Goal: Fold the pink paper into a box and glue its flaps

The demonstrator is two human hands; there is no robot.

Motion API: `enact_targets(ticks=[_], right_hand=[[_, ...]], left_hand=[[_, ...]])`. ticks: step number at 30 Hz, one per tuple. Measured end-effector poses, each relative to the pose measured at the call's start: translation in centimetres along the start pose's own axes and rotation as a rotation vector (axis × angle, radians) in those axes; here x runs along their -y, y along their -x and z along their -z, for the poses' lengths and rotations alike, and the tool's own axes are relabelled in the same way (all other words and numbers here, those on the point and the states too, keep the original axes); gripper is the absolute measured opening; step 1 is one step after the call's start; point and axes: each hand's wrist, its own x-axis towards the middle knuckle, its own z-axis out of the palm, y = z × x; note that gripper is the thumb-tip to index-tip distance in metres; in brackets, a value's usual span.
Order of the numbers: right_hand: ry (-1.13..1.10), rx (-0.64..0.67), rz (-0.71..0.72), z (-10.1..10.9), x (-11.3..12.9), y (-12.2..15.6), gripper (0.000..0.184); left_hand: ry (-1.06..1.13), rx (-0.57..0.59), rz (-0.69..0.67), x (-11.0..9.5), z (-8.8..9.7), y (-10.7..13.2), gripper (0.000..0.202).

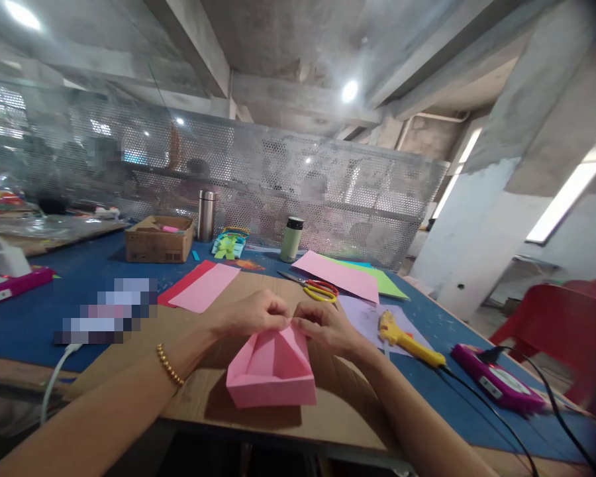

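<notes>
- I am pinching the far, peaked side of an open pink folded-paper box (pixel 271 392) between both hands; my left hand (pixel 265 313) is curling its fingers tightly around the tip.
- My right hand (pixel 325 326) is gripping the same tip from the other side, fingers bent, thumb and forefinger nearly meeting my left ones.
- The box is sitting over the near edge of a brown cardboard sheet (pixel 129 361), around the middle; whether its base is touching, I cannot tell.
- By my judgement the work is standing partway: the near wall is rising straight with crisp corners, while the far end is still leaning into a triangle, not yet a flat wall.
- The paper is looking matt and fairly stiff, holding its creases sharply; the cardboard is showing a smooth, dull face.
- Red-and-yellow-handled metal scissors (pixel 309 285) are lying by the cardboard's far right corner.
- A flat pink paper sheet (pixel 206 288) is overlapping a red paper sheet (pixel 179 283) at the cardboard's far left corner, both unfolded.
- A yellow plastic glue gun (pixel 412 344) is resting partly on a lilac paper sheet (pixel 357 315), towards the right edge of the blue-topped table (pixel 20 334).
- A bracelet of round golden beads (pixel 169 366) is circling my left wrist.
</notes>
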Motion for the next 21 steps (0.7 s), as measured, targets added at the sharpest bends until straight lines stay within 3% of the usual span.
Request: enact_targets(ticks=[4,7,13,17,21], right_hand=[[0.081,-0.028,0.051,0.0,0.0,0.1,0.019],[0.097,-0.024,0.036,0.2,0.1,0.2,0.031],[-0.05,0.062,0.035,0.0,0.2,-0.1,0.047],[-0.157,-0.041,0.012,0.0,0.1,-0.2,0.05],[-0.207,-0.188,0.014,0.4,0.0,-0.1,0.047]], left_hand=[[0.034,-0.006,-0.004,0.3,0.0,-0.2,0.021],[0.037,-0.017,0.003,0.3,0.1,-0.2,0.024],[0.095,-0.007,0.002,-0.4,0.0,0.1,0.038],[0.305,-0.19,0.058,-0.2,-0.1,0.0,0.055],[0.816,-0.404,0.122,0.8,0.0,-0.7,0.069]])
